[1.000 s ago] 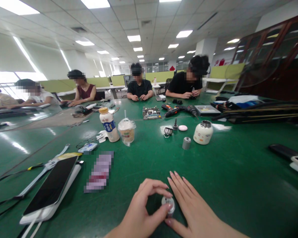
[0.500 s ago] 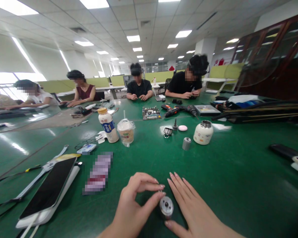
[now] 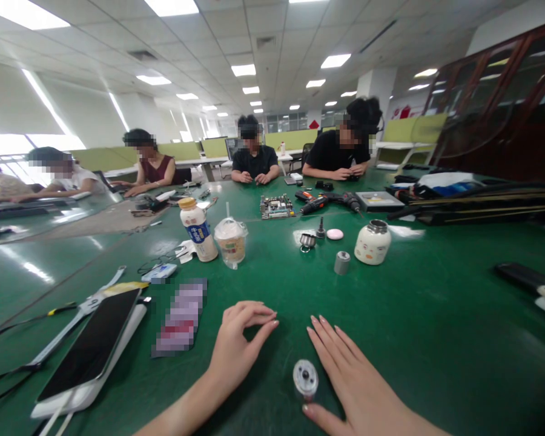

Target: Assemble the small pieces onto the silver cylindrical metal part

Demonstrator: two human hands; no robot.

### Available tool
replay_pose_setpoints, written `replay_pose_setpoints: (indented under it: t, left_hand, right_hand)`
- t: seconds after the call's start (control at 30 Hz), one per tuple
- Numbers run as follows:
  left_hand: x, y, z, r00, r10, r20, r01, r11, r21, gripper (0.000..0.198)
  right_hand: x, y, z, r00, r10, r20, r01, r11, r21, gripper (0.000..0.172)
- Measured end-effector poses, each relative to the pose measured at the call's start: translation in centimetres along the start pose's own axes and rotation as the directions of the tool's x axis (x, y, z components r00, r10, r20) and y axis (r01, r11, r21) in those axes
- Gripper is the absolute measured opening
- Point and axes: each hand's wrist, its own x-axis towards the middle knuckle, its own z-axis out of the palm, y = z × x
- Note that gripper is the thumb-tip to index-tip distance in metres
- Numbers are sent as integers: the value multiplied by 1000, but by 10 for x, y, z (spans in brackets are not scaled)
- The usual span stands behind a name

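Note:
A small round silver metal part [image 3: 305, 378] stands on the green table [image 3: 436, 315] close to me. My right hand [image 3: 349, 378] lies flat beside it, fingers stretched out, thumb near the part's base. My left hand [image 3: 238, 345] hovers a little left of the part, not touching it; its fingers are loosely curled and apart, with nothing in them.
A phone on a white power bank [image 3: 91, 348] and cables lie at the left. Mid-table stand a drink bottle [image 3: 197, 229], a sealed cup [image 3: 231, 241], a white jar [image 3: 372, 242], a grey cylinder [image 3: 342, 262], a circuit board [image 3: 277, 206] and a drill [image 3: 329, 203]. Several people sit at the far side.
My left hand let go of the silver part and drew back to the left. The part stays standing by my right hand, which has hardly moved.

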Motion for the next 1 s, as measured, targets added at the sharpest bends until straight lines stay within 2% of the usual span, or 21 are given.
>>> replay_pose_setpoints:
  t: [0.07,0.13,0.27,0.57,0.8,0.9,1.0]
  left_hand:
    - [-5,17,-3,1000,21,-20,-24,992,-120,8]
    - [-12,35,-5,997,69,19,-64,978,-199,12]
    - [-21,55,-6,980,170,104,-141,960,-240,17]
    - [-23,57,-6,967,193,164,-155,963,-219,22]
    - [-25,53,-6,961,245,126,-210,948,-240,42]
    - [-25,53,-6,956,268,118,-237,945,-225,41]
    - [-24,57,-6,963,222,153,-187,959,-211,36]
  right_hand:
    - [0,0,1,1000,-2,4,2,1000,-5,87]
    - [0,0,1,1000,-8,-8,8,1000,-4,85]
    - [0,0,2,999,-15,-49,15,1000,-8,82]
    - [0,-1,1,999,-14,-37,14,1000,-2,83]
    - [0,3,8,996,-40,-81,39,999,-14,83]
    - [0,3,8,996,-38,-75,37,999,-12,84]
    - [0,1,5,998,-18,-58,18,1000,-6,83]
